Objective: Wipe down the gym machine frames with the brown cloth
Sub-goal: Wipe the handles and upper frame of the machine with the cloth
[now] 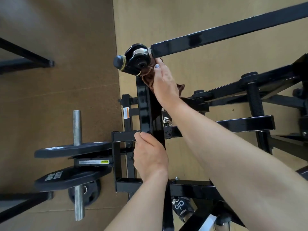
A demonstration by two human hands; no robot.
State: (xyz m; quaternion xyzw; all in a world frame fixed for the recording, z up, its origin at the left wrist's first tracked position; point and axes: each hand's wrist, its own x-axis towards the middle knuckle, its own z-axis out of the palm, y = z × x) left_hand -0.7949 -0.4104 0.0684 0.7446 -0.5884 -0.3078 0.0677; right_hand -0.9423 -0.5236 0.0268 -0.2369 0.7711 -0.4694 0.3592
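Note:
A black gym machine frame fills the middle and right of the head view. Its upright bar (145, 105) runs from a glossy pivot joint (135, 60) down toward me. My right hand (164, 84) presses the brown cloth (149, 79) against the bar just below the joint; most of the cloth is hidden under the palm, with a corner showing at the right. My left hand (150, 155) grips the lower end of the same upright bar. A long black beam (225, 32) slants away from the joint to the upper right.
Black weight plates (70, 164) hang on a steel peg (77, 164) at the lower left. More black frame bars (241, 124) cross at the right. Another machine's foot (26, 59) lies at the far left. The floor is brown mat at left, tan board at right.

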